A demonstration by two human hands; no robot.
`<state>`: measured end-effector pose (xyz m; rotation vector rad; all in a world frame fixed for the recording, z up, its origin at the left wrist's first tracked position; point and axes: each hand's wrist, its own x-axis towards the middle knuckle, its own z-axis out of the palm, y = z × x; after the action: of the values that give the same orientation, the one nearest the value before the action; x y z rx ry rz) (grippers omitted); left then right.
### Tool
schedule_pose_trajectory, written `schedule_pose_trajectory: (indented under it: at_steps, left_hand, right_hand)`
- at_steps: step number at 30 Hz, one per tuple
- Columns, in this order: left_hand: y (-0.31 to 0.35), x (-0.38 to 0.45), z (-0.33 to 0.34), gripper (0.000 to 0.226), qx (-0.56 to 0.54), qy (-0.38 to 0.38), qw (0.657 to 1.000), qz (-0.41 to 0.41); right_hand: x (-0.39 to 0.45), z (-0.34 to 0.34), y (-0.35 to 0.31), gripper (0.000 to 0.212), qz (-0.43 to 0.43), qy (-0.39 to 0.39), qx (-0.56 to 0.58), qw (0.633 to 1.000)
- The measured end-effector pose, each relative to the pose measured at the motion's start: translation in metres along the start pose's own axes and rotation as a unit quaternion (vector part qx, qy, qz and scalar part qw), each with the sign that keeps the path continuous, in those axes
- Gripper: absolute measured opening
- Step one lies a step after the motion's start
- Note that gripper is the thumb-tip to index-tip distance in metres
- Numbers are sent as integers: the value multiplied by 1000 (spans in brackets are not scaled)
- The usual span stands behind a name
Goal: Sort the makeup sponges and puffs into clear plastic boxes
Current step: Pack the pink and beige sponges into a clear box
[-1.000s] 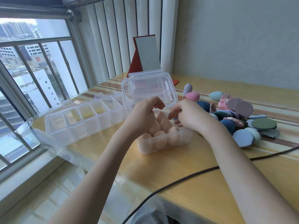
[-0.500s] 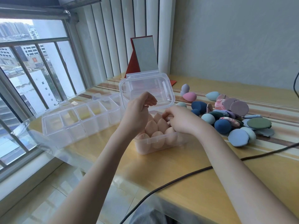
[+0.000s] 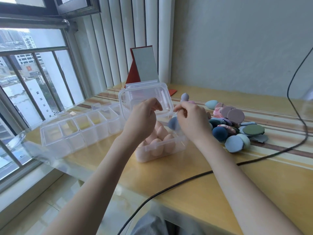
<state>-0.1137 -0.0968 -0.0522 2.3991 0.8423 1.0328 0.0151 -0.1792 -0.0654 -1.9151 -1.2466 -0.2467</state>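
Your clear box (image 3: pixel 162 148) sits nearest — packed with peach sponges (image 3: pixel 158 135). Above it, your left hand (image 3: pixel 142 119) curls empty; your right hand (image 3: pixel 191 119) grips a grey-blue sponge (image 3: pixel 173 123). Right of the box — loose puffs (image 3: pixel 237 126).

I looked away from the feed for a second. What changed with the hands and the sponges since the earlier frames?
The right hand has risen from among the peach sponges to the lid edge, with a blue-grey sponge now under its fingers. The left hand lifted slightly, fingers curled at the lid. Box, divided organiser and pile stayed put.
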Motion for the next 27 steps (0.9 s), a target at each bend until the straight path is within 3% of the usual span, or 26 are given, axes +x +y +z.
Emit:
schedule_pose_trajectory:
  at_steps: [4, 10, 11, 15, 17, 20, 24, 27]
  left_hand:
    - [37, -8, 18, 35, -15, 2, 998, 61]
    - [82, -17, 95, 24, -9, -67, 982, 177]
    - [86, -16, 108, 26, -10, -74, 982, 175]
    - [90, -8, 150, 30, 29, -76, 987, 136]
    - [82, -5, 168, 27, 49, -58, 992, 105]
    - [70, -8, 176, 50, 56, -70, 993, 77]
    - [70, -5, 175, 67, 21, -101, 994, 26]
    - [71, -1, 171, 64, -65, -104, 992, -28]
  right_hand:
    - [0, -15, 33, 26, 42, 37, -40, 998]
    - [-7, -46, 63, 21, 71, -28, -260, 963]
    - [-7, -50, 71, 20, 76, -39, -258, 962]
    - [-6, -57, 105, 24, 152, -10, 6, 988]
    - [-3, -59, 118, 27, 158, 45, 12, 986]
    - [9, -63, 128, 29, 154, 82, -18, 984]
    - [33, -61, 133, 28, 158, 76, -39, 984]
    - [34, -46, 140, 31, 166, 43, -14, 985]
